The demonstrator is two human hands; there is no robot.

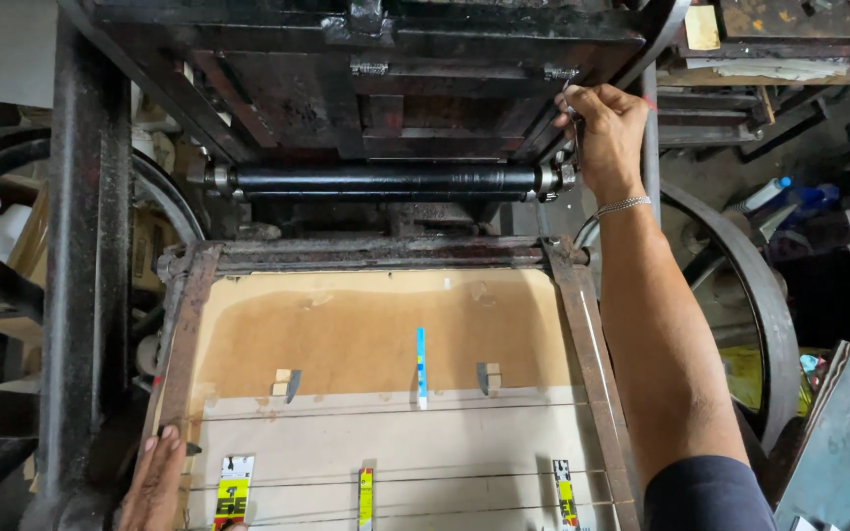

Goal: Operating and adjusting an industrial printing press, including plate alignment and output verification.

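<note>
Up beside the black roller (pixel 386 179), right hand (pixel 607 133) pinches a small metal catch (pixel 570 149) — left hand (pixel 154 482) flat on the frame (pixel 181 344).

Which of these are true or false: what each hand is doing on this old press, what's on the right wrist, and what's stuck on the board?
1. The right hand reaches up to the dark machine head. True.
2. The left hand grips the black roller. False: it rests on the rusty frame, bottom left.
3. A metal bracelet sits on the right wrist. True.
4. The brown board is bare. False: a blue strip and yellow strips lie on it.
5. The right fingers pinch a small metal part. True, though the part is too small to identify.
</note>
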